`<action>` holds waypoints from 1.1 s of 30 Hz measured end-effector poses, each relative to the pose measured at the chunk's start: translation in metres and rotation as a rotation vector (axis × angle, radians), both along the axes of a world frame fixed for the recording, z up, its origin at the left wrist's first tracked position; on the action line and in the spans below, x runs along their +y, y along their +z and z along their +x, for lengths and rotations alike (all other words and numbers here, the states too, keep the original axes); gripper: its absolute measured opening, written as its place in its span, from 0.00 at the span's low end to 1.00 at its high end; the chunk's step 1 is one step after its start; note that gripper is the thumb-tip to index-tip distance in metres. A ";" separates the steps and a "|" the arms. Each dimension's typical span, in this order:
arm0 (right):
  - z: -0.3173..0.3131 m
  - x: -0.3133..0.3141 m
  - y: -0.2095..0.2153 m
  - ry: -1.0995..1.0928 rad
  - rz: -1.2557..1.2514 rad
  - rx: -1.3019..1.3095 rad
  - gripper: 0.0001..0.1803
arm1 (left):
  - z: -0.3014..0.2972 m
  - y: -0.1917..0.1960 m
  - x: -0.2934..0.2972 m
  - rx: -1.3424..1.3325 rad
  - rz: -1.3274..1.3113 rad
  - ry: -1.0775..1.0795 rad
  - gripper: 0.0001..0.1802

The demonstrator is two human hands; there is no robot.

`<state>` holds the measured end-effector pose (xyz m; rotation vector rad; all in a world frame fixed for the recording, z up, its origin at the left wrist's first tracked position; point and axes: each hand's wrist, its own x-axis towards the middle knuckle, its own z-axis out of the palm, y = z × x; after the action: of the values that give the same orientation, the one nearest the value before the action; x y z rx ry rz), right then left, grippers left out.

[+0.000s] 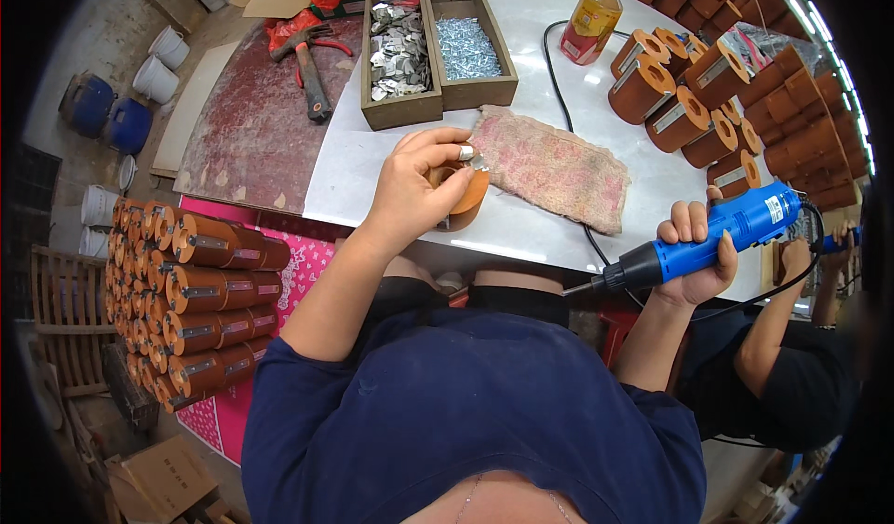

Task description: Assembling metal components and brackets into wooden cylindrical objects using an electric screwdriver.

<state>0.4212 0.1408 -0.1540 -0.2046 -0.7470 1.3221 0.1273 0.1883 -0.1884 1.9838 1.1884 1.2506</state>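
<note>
My left hand [424, 184] is closed in a pinch over a brown wooden cylinder [466, 203] at the near table edge. A small silver metal piece [479, 163] shows at its fingertips, and a white wrap covers part of one finger. The hand partly hides the cylinder. My right hand [694, 254] is wrapped round a blue electric screwdriver [726, 235], held off to the right, in front of the table edge. Its bit points left, apart from the cylinder. A stained cloth [554, 165] lies just beyond the cylinder.
Wooden boxes hold silver metal pieces [399, 54] and screws [466, 49]. A hammer [312, 77] lies at left, a drink bottle [593, 21] at back. Brown cylinders [643, 91] stand at right; others with metal plates [200, 291] are stacked at left. A co-worker [782, 356] sits at right.
</note>
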 end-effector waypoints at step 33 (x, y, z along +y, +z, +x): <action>0.000 0.018 -0.015 0.048 -0.119 0.018 0.29 | -0.002 0.001 -0.001 -0.009 -0.024 -0.040 0.14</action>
<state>0.4215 0.1583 -0.1693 -0.2709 -0.6624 1.4138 0.1249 0.1872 -0.1871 1.9734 1.1479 1.2186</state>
